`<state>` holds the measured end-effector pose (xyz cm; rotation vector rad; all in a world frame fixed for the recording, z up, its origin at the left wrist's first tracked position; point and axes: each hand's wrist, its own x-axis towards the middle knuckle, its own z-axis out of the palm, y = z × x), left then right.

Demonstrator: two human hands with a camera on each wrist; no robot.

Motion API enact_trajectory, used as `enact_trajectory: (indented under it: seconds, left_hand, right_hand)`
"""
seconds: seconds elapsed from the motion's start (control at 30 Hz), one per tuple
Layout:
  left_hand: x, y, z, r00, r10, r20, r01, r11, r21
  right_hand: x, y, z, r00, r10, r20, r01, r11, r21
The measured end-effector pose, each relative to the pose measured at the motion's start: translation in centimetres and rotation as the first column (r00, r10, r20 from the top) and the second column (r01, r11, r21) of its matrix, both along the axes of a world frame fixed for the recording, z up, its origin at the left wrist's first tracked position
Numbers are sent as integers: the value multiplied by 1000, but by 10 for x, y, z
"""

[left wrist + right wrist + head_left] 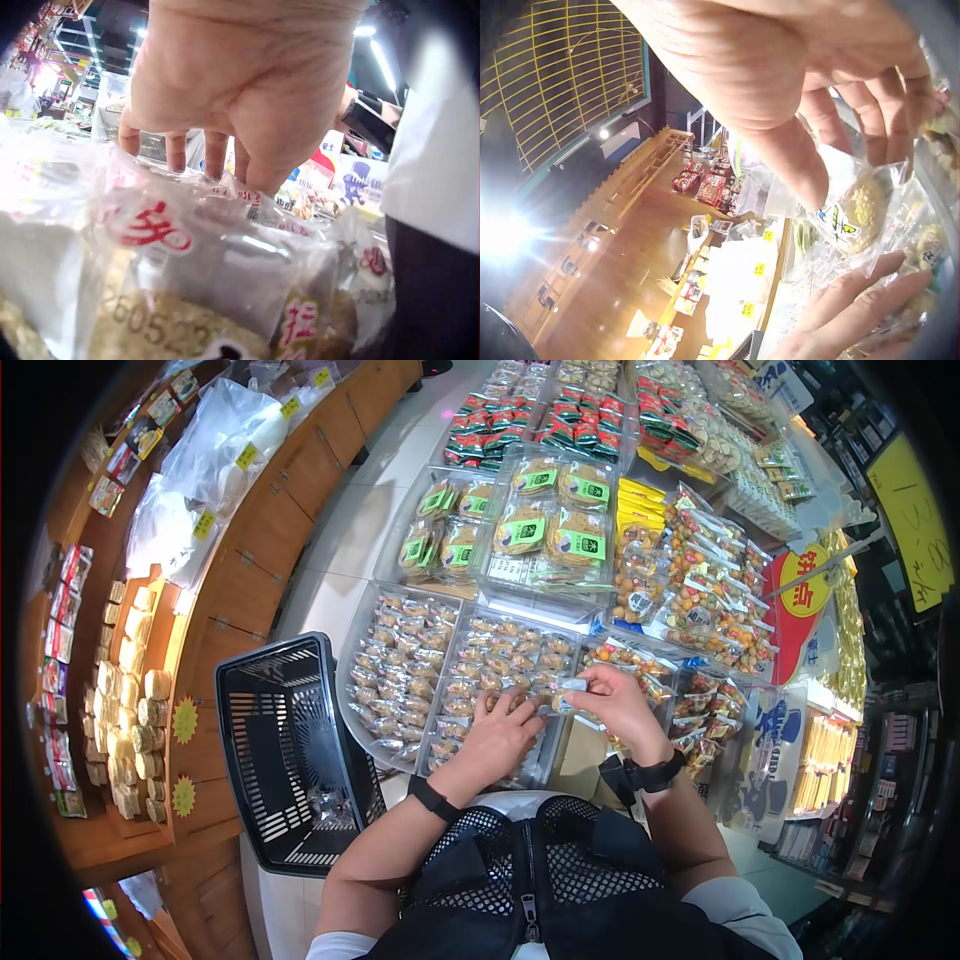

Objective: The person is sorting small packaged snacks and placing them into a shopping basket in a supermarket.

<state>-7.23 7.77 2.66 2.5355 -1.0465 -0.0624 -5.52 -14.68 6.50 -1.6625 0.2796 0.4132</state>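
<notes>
My right hand (622,710) pinches a small clear-wrapped snack packet (864,210) between thumb and fingers, above the bin. Through its wrapper shows a pale, crumbly-looking piece with a printed label. My left hand (497,738) rests palm down over the middle bin, its fingertips on the wrapped snack packets (500,660) there. Seen from the left wrist, those fingers reach down behind packets (180,300) with red characters on clear wrap. In the right wrist view, fingers of the left hand (862,300) lie just below the held packet.
A black shopping basket (352,765) stands left of the bins, with a few clear packets (332,807) at its bottom. Beyond the bins are green-labelled packs (520,532). Bagged snacks (700,575) fill the right side. A curved wooden counter (262,545) runs along the left.
</notes>
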Motion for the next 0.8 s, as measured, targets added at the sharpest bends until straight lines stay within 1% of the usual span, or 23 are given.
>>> enact_trajectory:
  seconds: [0.1,0.17,0.2,0.23,0.27,0.3,0.37,0.4,0.43,0.5,0.57,0.67,0.73,0.8]
  left_hand:
    - [-1,1,0,1000,5,2,-5,1000,13]
    - [0,2,-1,1000,-10,23,10,1000,9]
    - [0,2,-4,1000,-9,23,9,1000,10]
    - [1,2,-8,999,-34,34,33,999,21]
    - [0,3,-11,997,-59,43,57,998,33]
    - [-1,4,-11,997,-59,42,58,998,32]
    - [0,4,-11,1000,-31,0,31,999,36]
    - [0,4,-11,999,-35,1,35,999,34]
    - [0,4,-10,1000,-24,8,24,1000,19]
    - [1,5,-11,1000,-14,17,14,1000,5]
    - [2,6,-12,1000,-8,-2,8,999,-41]
    - [4,9,-10,1000,-30,1,30,997,-75]
    - [4,9,-10,1000,-27,-10,26,994,-106]
    - [5,8,-10,999,-27,-18,24,990,-140]
  right_hand:
    - [-2,3,-8,1000,0,25,-1,999,38]
    - [-4,5,-12,995,26,100,-5,978,-210]
    - [-4,7,-13,995,27,100,-6,978,-209]
    - [-4,9,-13,984,72,164,-5,927,-374]
    - [-5,12,-13,968,126,219,8,850,-527]
    - [-6,15,-15,968,126,217,8,849,-528]
    - [-9,20,-22,938,212,274,21,755,-656]
    - [-9,26,-16,931,262,255,-10,715,-699]
    - [-9,31,-19,932,259,255,-7,714,-700]
    - [-9,41,-29,922,295,249,-6,655,-756]
    - [-8,47,-34,919,304,252,-17,668,-744]
    - [-7,52,-40,934,300,197,-63,677,-733]
    - [-8,48,-43,930,288,229,-56,727,-684]
    - [-9,46,-48,917,311,249,-65,734,-676]
